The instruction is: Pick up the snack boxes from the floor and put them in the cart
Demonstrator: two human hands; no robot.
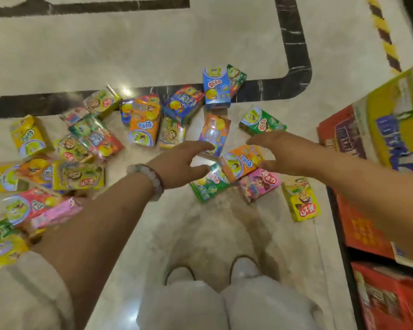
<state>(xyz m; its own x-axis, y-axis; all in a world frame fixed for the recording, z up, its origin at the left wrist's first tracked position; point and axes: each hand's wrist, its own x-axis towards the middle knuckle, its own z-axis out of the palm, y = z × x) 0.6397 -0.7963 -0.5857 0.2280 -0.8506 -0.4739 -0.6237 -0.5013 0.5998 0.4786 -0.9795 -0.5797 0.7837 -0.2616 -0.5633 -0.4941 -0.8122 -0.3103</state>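
Note:
Several colourful snack boxes lie scattered over the marble floor (200, 234). An orange box (241, 161) lies tilted on a green box (209, 182) and a pink box (258, 183). My left hand (179, 163) hovers just left of the orange box, thumb and fingers spread, holding nothing. My right hand (279, 151) is at that box's right end, fingers spread above it and thumb by its corner; whether it touches is unclear. A blue box (216, 88) stands upright farther back. No cart is in view.
Stacked red and yellow cartons (377, 144) line the right edge. A yellow box (301, 198) lies close to them. More boxes crowd the left side (76, 175). My shoes (215, 270) stand on bare floor below the hands. A black inlay band (296, 55) crosses the floor.

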